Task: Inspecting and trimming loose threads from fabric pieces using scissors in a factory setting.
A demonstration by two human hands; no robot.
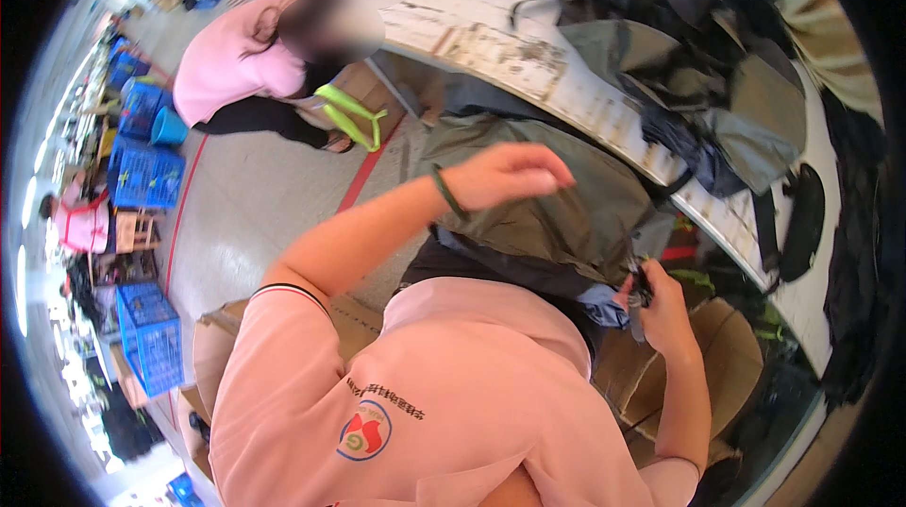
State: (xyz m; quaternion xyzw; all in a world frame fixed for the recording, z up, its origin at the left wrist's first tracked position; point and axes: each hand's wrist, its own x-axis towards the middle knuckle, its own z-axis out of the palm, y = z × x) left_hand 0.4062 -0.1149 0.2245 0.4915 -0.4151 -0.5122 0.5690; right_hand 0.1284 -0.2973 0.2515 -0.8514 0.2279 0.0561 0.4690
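A long white tabletop (491,44), its surface scuffed, runs from upper centre to lower right and carries a heap of grey and black fabric bags (679,54). Before its near edge, an olive-green fabric backpack (557,205) with dark trim is held up above the person's pink shirt (444,403), clear of the tabletop. The left hand (505,175), a dark band at its wrist, rests on the upper face of the backpack, fingers curled narrowly over a fold of cloth. The right hand (661,304) pinches a small black strap end (644,282) at the lower corner, fingers closed on it. The step in hand appears to be inspecting or adjusting the strap; the next move would call for a steady pull with the bag's body braced.
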